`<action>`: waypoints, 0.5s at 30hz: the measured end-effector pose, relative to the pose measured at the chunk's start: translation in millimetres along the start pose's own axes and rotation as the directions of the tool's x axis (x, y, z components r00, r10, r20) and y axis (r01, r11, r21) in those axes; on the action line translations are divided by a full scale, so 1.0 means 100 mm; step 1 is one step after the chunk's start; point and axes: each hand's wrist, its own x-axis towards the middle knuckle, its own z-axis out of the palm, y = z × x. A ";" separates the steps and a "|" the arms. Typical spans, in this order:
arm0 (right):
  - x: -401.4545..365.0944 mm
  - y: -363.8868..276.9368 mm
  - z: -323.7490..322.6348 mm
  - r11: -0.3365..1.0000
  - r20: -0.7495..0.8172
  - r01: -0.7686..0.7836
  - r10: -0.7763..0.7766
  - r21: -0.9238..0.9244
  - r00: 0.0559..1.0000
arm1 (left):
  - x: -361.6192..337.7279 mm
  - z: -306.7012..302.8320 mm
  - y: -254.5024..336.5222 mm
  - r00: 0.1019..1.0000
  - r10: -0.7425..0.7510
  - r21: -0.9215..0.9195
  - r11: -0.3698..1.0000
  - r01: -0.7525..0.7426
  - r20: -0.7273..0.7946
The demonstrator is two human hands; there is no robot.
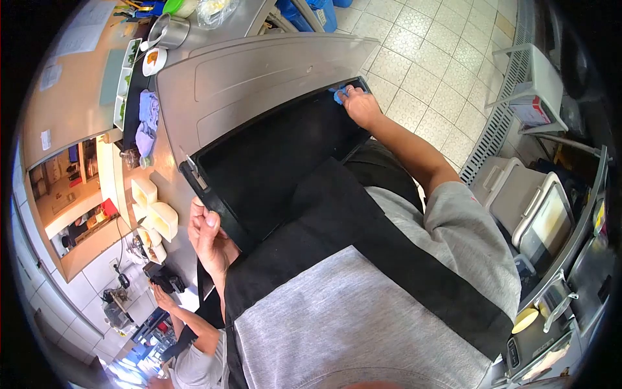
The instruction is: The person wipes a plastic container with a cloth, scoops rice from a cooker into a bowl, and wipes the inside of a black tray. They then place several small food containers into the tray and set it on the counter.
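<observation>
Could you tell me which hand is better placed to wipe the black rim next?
Probably the right: the right hand holds the crumpled blue cloth against the far corner of the black rectangular rim, while the left hand, without a cloth, only clasps its near edge.

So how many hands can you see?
3. The left hand holds the big black rectangular tray by its rim, the right hand presses a crumpled blue cloth at its far corner, and a co-worker's hand shows lower left; their other may be hidden.

Metal pot [170, 30] and orange-sauce bowl [153, 60] at far end of counter [170, 170]; purple cloth [148, 110] near them; white square containers [162, 219] closer; white stool [541, 81] on tiled floor [421, 71]; co-worker's arm [188, 321] lower left.
</observation>
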 end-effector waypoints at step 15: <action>-0.10 -0.07 0.08 0.987 0.738 0.155 -0.067 -0.052 0.672 | 0.00 0.07 -0.08 0.999 0.006 0.028 1.000 -0.007 0.036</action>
